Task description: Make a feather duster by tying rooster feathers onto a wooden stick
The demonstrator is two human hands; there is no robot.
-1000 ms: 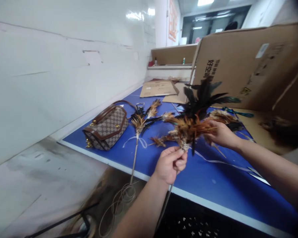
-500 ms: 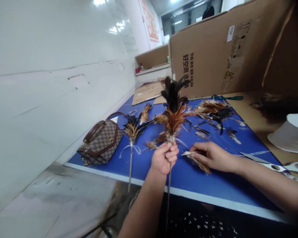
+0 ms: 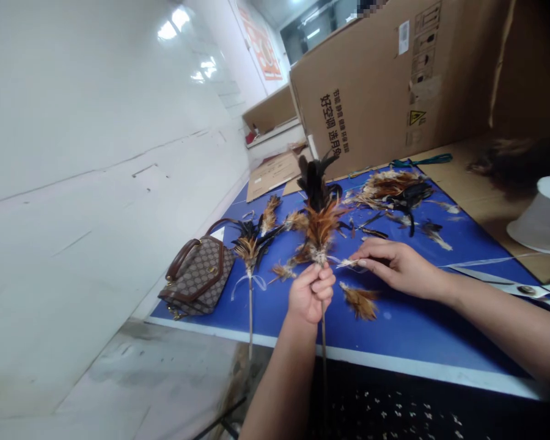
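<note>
My left hand (image 3: pixel 310 293) is closed round the thin stick of a feather duster (image 3: pixel 321 226), just below its binding. Black feathers top the duster, with orange-brown ones under them. My right hand (image 3: pixel 396 266) pinches a few pale feather quills (image 3: pixel 347 263) close to the duster's base; the rest of these feathers is hidden by the fingers. Below the right hand, a brown feather tuft (image 3: pixel 360 302) lies on the blue mat. A second feather duster (image 3: pixel 247 247), tied with a clear ribbon, lies to the left with its stick past the table edge.
A patterned handbag (image 3: pixel 199 275) stands at the left by the white wall. Loose feathers (image 3: pixel 394 189) are heaped at the back right. Scissors (image 3: pixel 508 284) and a white spool (image 3: pixel 543 214) lie at the right. A large cardboard box (image 3: pixel 371 79) rises behind.
My right hand has moved up and slightly away, with pale quills in its fingers. The brown tuft formerly at that hand lies apart from it on the mat. My left hand keeps its grip.
</note>
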